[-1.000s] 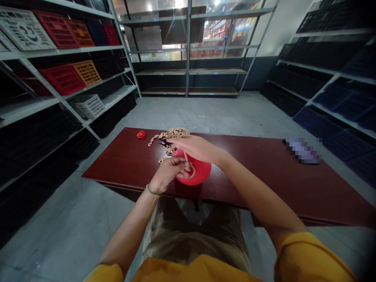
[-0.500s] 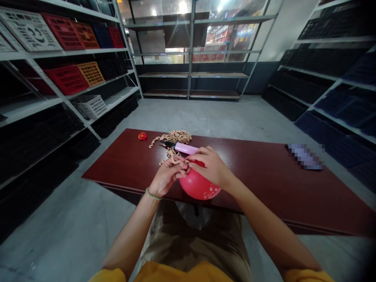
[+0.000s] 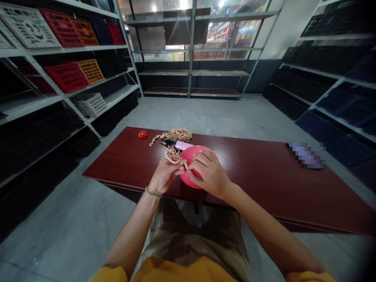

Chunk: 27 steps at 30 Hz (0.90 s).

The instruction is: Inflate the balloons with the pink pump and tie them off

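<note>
A pink-red balloon (image 3: 188,181) hangs over the front part of the table, partly behind my right hand. My left hand (image 3: 165,172) is closed on a beige rope (image 3: 172,160), which passes between my fingers beside the balloon. With thumb and fingers pinched, my right hand (image 3: 210,174) grips the rope's end in front of the balloon. Whether it also pinches the balloon's neck I cannot tell. Behind the balloon lies a lilac pump (image 3: 183,145) with a black end, next to a loose heap of the same rope (image 3: 179,135).
The dark red table (image 3: 249,168) stands before me. A small crumpled red item (image 3: 142,135) lies at its far left, and a blurred flat object (image 3: 305,155) on the right. Shelves with crates (image 3: 66,76) line the left side; another rack (image 3: 190,73) stands at the back.
The balloon has turned and risen, its printed lower side moving out of sight. My right hand has shifted slightly down, and the rope now stretches visibly between both hands.
</note>
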Tool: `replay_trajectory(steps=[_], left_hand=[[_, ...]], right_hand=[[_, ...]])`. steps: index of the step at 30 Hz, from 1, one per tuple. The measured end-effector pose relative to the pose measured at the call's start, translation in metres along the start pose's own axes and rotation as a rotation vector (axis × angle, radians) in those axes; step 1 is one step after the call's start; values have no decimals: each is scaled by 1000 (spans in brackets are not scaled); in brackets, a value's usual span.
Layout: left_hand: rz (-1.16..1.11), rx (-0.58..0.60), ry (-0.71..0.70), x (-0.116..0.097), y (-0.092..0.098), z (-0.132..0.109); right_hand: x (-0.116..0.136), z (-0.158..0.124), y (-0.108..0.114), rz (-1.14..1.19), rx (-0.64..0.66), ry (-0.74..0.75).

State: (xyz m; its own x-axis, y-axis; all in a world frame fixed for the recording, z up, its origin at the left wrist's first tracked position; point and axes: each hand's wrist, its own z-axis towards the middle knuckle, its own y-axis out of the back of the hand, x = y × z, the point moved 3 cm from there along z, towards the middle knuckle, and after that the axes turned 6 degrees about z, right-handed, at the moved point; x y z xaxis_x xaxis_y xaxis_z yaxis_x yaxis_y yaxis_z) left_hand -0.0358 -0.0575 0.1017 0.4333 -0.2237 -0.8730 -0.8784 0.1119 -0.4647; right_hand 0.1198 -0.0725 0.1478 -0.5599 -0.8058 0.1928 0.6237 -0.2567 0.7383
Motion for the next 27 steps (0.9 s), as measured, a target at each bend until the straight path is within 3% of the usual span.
replay_trajectory(steps=[5,9,21,27], left_hand=[[-9,22,-11,1,3,0],[-2,43,-27,3,3,1],[94,75,-80,5,3,8],[288,-49,-149,-2,-1,8]], right_hand=[[-10,1,4,179,53,7],[-17,7,9,275,15,-90],[-23,12,-5,135,115,-246],[-20,13,-9,73,144,-274]])
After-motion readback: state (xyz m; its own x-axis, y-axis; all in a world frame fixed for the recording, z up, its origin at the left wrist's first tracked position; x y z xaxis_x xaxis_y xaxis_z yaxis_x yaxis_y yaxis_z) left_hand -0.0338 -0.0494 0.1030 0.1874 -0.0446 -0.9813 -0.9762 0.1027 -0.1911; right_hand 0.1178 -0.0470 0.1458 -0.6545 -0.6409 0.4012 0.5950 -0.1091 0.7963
